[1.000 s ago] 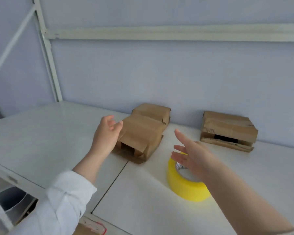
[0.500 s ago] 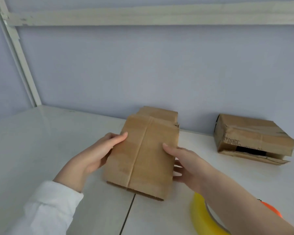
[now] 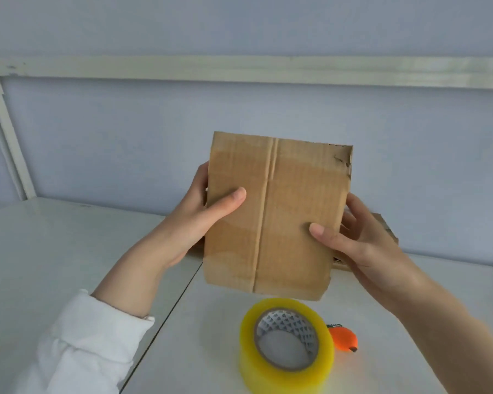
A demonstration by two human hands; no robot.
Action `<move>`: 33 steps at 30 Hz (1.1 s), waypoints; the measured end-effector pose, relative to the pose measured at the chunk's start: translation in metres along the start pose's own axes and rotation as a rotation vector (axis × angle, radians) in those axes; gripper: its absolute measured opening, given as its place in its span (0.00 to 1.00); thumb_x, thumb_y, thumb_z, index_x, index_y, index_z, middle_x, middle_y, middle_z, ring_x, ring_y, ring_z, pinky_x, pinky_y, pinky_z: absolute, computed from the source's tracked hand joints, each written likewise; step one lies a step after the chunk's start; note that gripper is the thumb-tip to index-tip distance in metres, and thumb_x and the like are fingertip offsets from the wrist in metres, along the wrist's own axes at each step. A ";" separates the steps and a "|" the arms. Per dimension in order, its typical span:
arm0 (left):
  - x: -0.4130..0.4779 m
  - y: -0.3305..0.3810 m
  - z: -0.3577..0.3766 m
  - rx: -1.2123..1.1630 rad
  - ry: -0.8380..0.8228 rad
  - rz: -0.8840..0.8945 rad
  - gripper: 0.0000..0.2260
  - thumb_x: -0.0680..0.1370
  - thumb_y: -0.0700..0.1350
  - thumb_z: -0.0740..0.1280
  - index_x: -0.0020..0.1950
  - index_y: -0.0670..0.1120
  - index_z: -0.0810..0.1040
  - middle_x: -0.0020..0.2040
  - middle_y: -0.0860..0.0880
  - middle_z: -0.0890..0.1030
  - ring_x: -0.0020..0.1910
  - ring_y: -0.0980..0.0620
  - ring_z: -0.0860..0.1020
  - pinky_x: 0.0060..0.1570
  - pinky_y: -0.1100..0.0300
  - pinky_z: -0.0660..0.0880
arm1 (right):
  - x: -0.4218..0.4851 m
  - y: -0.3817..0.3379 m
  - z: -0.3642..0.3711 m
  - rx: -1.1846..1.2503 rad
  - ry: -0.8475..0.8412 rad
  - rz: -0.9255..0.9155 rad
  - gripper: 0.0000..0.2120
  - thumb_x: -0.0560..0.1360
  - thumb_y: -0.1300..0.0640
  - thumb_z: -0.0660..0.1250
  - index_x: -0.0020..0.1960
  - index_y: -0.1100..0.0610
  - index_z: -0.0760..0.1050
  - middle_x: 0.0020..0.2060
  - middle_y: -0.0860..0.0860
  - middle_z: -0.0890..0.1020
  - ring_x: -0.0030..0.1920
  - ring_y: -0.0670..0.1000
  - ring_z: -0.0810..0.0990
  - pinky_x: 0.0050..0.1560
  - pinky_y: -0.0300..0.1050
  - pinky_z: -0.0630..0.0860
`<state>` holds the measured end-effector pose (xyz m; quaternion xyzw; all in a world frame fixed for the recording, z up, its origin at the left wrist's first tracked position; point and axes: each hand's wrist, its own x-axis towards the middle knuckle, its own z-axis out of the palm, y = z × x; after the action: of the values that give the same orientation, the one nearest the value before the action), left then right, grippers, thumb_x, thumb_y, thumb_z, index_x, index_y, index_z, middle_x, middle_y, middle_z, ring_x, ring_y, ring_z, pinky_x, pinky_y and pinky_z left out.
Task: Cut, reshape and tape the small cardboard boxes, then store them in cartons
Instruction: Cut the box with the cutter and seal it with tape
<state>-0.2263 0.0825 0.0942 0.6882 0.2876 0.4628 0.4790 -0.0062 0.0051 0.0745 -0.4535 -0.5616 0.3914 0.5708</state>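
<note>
A pale blue-grey wall crossed by a white horizontal rail stands behind a white tabletop, which has a dark seam running toward the camera.

Held up above the table, clear of it and roughly upright, is a brown cardboard box. Its broad face is turned to the camera, with a taped seam running top to bottom and a torn upper right corner.

The left hand, coming out of a white sleeve, grips the box's left edge, thumb laid across the front and fingers curled behind. The right hand grips the right edge in the same way, thumb tip pressed on the front face.

Below the box, a yellow roll of packing tape lies on the table. Just beside it on the right is a small orange cutter. A scrap of brown cardboard shows behind the right hand, possibly another box; most of it is hidden.
</note>
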 end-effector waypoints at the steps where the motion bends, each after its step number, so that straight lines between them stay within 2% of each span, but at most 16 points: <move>1: -0.002 0.006 0.017 0.017 -0.018 -0.006 0.22 0.70 0.61 0.69 0.61 0.63 0.66 0.55 0.64 0.78 0.53 0.68 0.76 0.50 0.68 0.73 | -0.011 -0.007 -0.014 -0.017 0.010 -0.005 0.41 0.58 0.46 0.77 0.69 0.44 0.66 0.58 0.46 0.80 0.57 0.46 0.80 0.52 0.45 0.78; 3: -0.008 0.012 0.050 -0.003 -0.050 -0.022 0.21 0.69 0.60 0.70 0.59 0.62 0.68 0.54 0.63 0.78 0.52 0.67 0.78 0.51 0.66 0.73 | -0.033 -0.018 -0.044 -0.042 0.035 0.016 0.35 0.62 0.46 0.77 0.66 0.45 0.69 0.56 0.45 0.81 0.54 0.45 0.81 0.50 0.44 0.77; 8: -0.029 0.008 0.154 -0.101 -0.096 -0.087 0.24 0.68 0.59 0.70 0.60 0.54 0.71 0.55 0.56 0.81 0.53 0.61 0.79 0.56 0.60 0.72 | -0.096 -0.016 -0.129 -0.025 0.067 0.194 0.23 0.67 0.42 0.68 0.60 0.47 0.76 0.54 0.44 0.82 0.57 0.47 0.80 0.62 0.52 0.72; 11: -0.045 -0.003 0.196 -0.125 -0.040 -0.042 0.25 0.65 0.55 0.76 0.57 0.54 0.71 0.54 0.55 0.80 0.51 0.60 0.79 0.47 0.68 0.75 | -0.123 -0.009 -0.162 -0.010 0.060 0.224 0.23 0.69 0.45 0.72 0.62 0.47 0.74 0.56 0.44 0.82 0.58 0.47 0.79 0.60 0.50 0.73; 13: -0.057 -0.006 0.214 -0.077 -0.010 0.131 0.29 0.61 0.53 0.77 0.59 0.57 0.68 0.58 0.55 0.76 0.55 0.61 0.77 0.48 0.70 0.73 | -0.138 -0.007 -0.180 0.004 0.002 0.193 0.28 0.67 0.43 0.73 0.65 0.46 0.71 0.59 0.45 0.80 0.60 0.47 0.78 0.57 0.49 0.76; 15: -0.065 -0.010 0.221 0.186 0.007 0.460 0.35 0.61 0.51 0.75 0.64 0.58 0.63 0.67 0.52 0.67 0.66 0.59 0.69 0.59 0.68 0.68 | -0.148 -0.008 -0.191 0.076 -0.027 0.160 0.39 0.61 0.34 0.73 0.68 0.46 0.69 0.63 0.46 0.77 0.62 0.48 0.76 0.56 0.50 0.78; 16: -0.066 -0.011 0.223 0.395 -0.003 0.659 0.36 0.62 0.51 0.75 0.66 0.56 0.60 0.69 0.49 0.63 0.70 0.55 0.65 0.64 0.64 0.66 | -0.150 -0.010 -0.195 0.143 -0.001 0.180 0.44 0.56 0.30 0.73 0.68 0.45 0.69 0.64 0.46 0.77 0.63 0.50 0.76 0.55 0.53 0.78; 18: -0.070 -0.011 0.228 0.751 -0.052 0.991 0.38 0.64 0.49 0.75 0.67 0.53 0.58 0.69 0.43 0.61 0.72 0.48 0.61 0.67 0.53 0.65 | -0.152 -0.012 -0.199 0.243 0.088 0.275 0.50 0.45 0.26 0.73 0.65 0.42 0.71 0.64 0.50 0.77 0.63 0.54 0.76 0.52 0.56 0.80; 20: -0.072 -0.012 0.232 0.913 -0.125 1.158 0.37 0.66 0.47 0.75 0.67 0.52 0.57 0.68 0.42 0.61 0.72 0.45 0.61 0.66 0.47 0.65 | -0.150 -0.013 -0.199 0.291 0.151 0.396 0.55 0.40 0.25 0.72 0.65 0.43 0.71 0.65 0.54 0.74 0.63 0.58 0.75 0.47 0.55 0.81; 22: -0.076 -0.015 0.235 1.064 -0.171 1.267 0.34 0.71 0.44 0.73 0.69 0.52 0.57 0.68 0.44 0.61 0.72 0.44 0.61 0.68 0.46 0.64 | -0.148 -0.010 -0.201 0.340 0.185 0.508 0.57 0.42 0.25 0.72 0.66 0.49 0.71 0.66 0.59 0.71 0.61 0.62 0.76 0.48 0.58 0.79; 23: -0.078 -0.017 0.237 1.144 -0.189 1.310 0.30 0.74 0.41 0.69 0.70 0.52 0.56 0.68 0.45 0.61 0.72 0.44 0.61 0.70 0.47 0.62 | -0.148 -0.009 -0.199 0.350 0.182 0.551 0.55 0.44 0.25 0.71 0.65 0.52 0.72 0.64 0.61 0.72 0.60 0.64 0.76 0.51 0.59 0.78; 25: -0.084 -0.020 0.238 1.249 -0.207 1.383 0.24 0.79 0.36 0.61 0.71 0.53 0.58 0.69 0.46 0.60 0.71 0.46 0.61 0.71 0.50 0.61 | -0.146 -0.004 -0.195 0.309 0.165 0.593 0.45 0.51 0.28 0.72 0.60 0.54 0.77 0.59 0.62 0.77 0.58 0.65 0.78 0.54 0.60 0.77; 27: -0.089 -0.017 0.241 1.293 -0.209 1.441 0.21 0.81 0.36 0.57 0.69 0.54 0.60 0.69 0.47 0.61 0.70 0.47 0.63 0.70 0.52 0.62 | -0.142 0.005 -0.189 0.233 0.148 0.587 0.38 0.56 0.32 0.74 0.58 0.54 0.79 0.55 0.59 0.81 0.55 0.61 0.80 0.57 0.58 0.77; 31: -0.095 -0.013 0.236 1.309 -0.252 1.484 0.22 0.81 0.37 0.58 0.70 0.55 0.58 0.70 0.48 0.60 0.71 0.49 0.64 0.69 0.54 0.64 | -0.135 0.018 -0.178 0.238 0.151 0.593 0.40 0.53 0.40 0.79 0.61 0.56 0.77 0.61 0.61 0.77 0.56 0.60 0.78 0.64 0.61 0.70; 33: -0.096 -0.014 0.229 1.261 -0.351 1.425 0.25 0.79 0.43 0.63 0.72 0.54 0.55 0.72 0.47 0.57 0.73 0.50 0.62 0.70 0.54 0.62 | -0.132 0.020 -0.176 0.248 0.176 0.590 0.35 0.57 0.44 0.77 0.61 0.57 0.77 0.59 0.60 0.79 0.55 0.61 0.78 0.60 0.57 0.74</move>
<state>-0.0555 -0.0824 0.0210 0.8909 -0.0774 0.2961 -0.3356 0.1618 -0.1298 0.0253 -0.5557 -0.3026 0.5646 0.5300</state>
